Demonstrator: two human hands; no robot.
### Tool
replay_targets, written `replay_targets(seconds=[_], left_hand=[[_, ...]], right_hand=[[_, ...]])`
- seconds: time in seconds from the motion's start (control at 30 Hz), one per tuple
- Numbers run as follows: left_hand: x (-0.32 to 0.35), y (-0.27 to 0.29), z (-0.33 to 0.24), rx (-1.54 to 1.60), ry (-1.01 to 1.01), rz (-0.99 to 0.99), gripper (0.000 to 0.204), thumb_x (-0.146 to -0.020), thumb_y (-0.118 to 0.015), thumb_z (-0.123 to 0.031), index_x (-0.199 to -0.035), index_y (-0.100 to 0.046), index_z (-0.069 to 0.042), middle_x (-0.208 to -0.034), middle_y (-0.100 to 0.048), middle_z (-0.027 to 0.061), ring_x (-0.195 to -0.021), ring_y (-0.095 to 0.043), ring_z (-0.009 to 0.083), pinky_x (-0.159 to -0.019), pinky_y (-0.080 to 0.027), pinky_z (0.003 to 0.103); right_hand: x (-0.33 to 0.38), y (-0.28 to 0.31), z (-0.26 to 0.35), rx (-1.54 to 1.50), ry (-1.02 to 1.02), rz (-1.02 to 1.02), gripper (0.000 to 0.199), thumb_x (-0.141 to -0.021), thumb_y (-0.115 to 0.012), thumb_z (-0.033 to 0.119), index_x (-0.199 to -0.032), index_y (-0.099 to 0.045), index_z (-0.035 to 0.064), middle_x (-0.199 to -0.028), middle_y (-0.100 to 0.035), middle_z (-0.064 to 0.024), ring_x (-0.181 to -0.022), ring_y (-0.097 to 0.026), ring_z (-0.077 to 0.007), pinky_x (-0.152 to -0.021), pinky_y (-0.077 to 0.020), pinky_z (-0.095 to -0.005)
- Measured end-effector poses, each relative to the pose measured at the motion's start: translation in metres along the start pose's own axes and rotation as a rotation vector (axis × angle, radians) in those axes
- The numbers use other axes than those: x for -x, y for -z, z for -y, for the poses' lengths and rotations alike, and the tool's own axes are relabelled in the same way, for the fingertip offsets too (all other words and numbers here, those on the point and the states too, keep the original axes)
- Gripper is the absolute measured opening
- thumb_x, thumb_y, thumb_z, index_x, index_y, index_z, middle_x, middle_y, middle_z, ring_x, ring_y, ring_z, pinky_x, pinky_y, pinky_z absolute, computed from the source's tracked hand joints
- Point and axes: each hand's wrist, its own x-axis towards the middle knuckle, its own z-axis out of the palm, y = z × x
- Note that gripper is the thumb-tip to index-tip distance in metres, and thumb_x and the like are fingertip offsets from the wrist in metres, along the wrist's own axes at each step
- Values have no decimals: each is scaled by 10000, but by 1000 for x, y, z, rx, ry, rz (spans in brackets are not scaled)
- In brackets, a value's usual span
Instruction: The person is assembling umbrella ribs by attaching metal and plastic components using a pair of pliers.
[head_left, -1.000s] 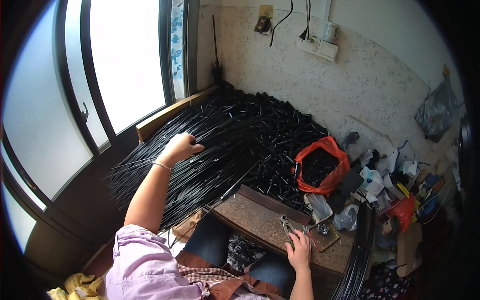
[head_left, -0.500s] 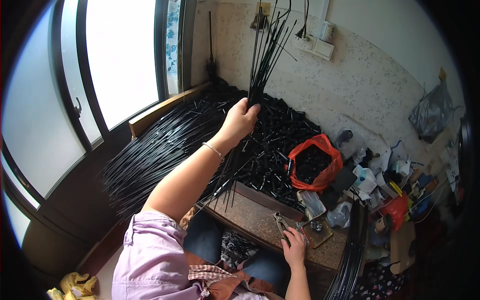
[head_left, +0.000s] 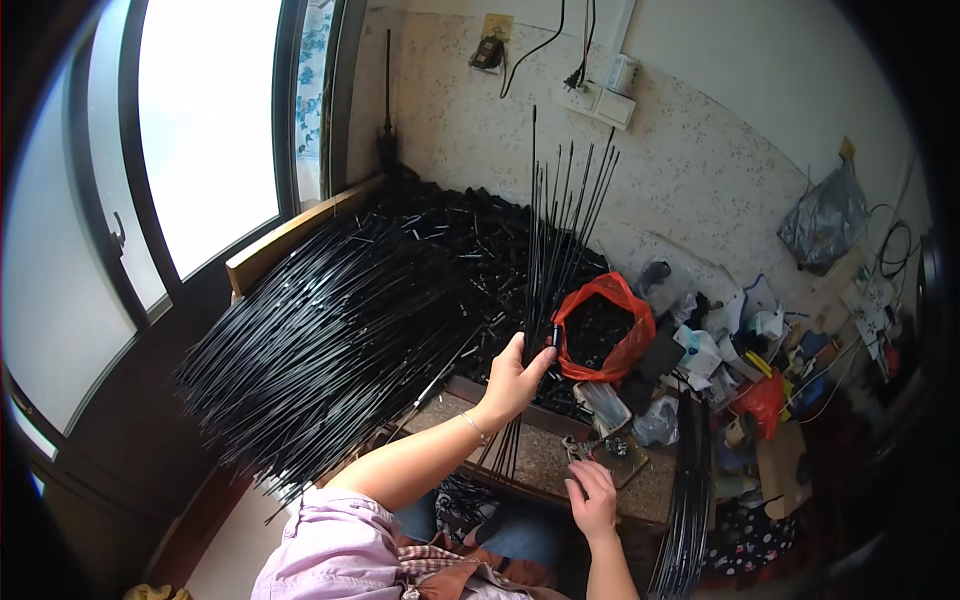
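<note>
My left hand (head_left: 515, 380) is closed around a bundle of long thin black rods (head_left: 548, 250). The bundle stands nearly upright over the workbench (head_left: 445, 425), its lower ends reaching the bench's front edge. A short black tube (head_left: 556, 337) shows by the left thumb; whether the hand holds it too I cannot make out. My right hand (head_left: 593, 497) lies low over the bench with fingers loosely extended, just in front of a pair of pliers (head_left: 574, 448). The pliers' handles are mostly hidden by the fingers.
A big fan of black rods (head_left: 300, 340) spreads at the left. Black tubes (head_left: 470, 225) are heaped behind the bench. A red plastic bag (head_left: 640, 345) of small black pieces stands right of the bundle. More rods (head_left: 685, 530) hang off the bench's right end, beside clutter (head_left: 760, 350).
My left hand has come down and nearer with the rods, from above the heap to over the bench. My right hand stays by the pliers. The view has shifted slightly.
</note>
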Motion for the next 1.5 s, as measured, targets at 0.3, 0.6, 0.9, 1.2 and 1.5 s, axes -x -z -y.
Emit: replay_targets(seconds=[0.3, 0.6, 0.9, 1.2, 1.5], left_hand=[[18, -7, -55, 611, 458, 206, 189, -913, -499, -191, -1039, -496, -50, -901, -614, 75, -774, -608, 136, -692, -508, 270], [20, 17, -63, 87, 515, 529, 273, -911, -511, -250, -946, -617, -1, -852, -633, 41, -775, -601, 110, -709, -500, 259], [-78, 46, -68, 23, 394, 184, 173, -918, -455, -158, -995, -566, -49, -630, -461, -28, -476, -336, 35, -417, -250, 162], [-105, 181, -94, -820, 298, -31, 226, -903, -523, -204, -903, -648, -16, -556, -417, -52, -496, -345, 30, -444, -276, 195], [24, 154, 17, -1443, -461, 826, 163, -747, -536, -142, -865, -620, -69, -980, -534, 90, -839, -535, 234, -692, -480, 326]], right_hand=[[-28, -29, 87, -1158, -522, 195, 274, -892, -518, 114, -1151, -456, 51, -621, -492, -31, -419, -398, -73, -381, -304, -177], [-30, -17, 94, -1075, -463, -16, 206, -932, -455, 245, -956, -490, 43, -686, -548, -35, -414, -429, -79, -385, -325, -162], [-41, 2, 74, -1203, -436, -103, 296, -924, -463, 165, -1172, -433, 8, -678, -533, -47, -412, -425, -73, -395, -347, -180], [-37, 5, 54, -1224, -448, -231, 171, -898, -523, 183, -994, -518, 42, -591, -484, -18, -378, -380, -74, -338, -290, -186], [-44, -20, 57, -1384, -529, -160, 182, -898, -516, 162, -1028, -525, 35, -631, -507, -30, -375, -383, -70, -359, -311, -192]])
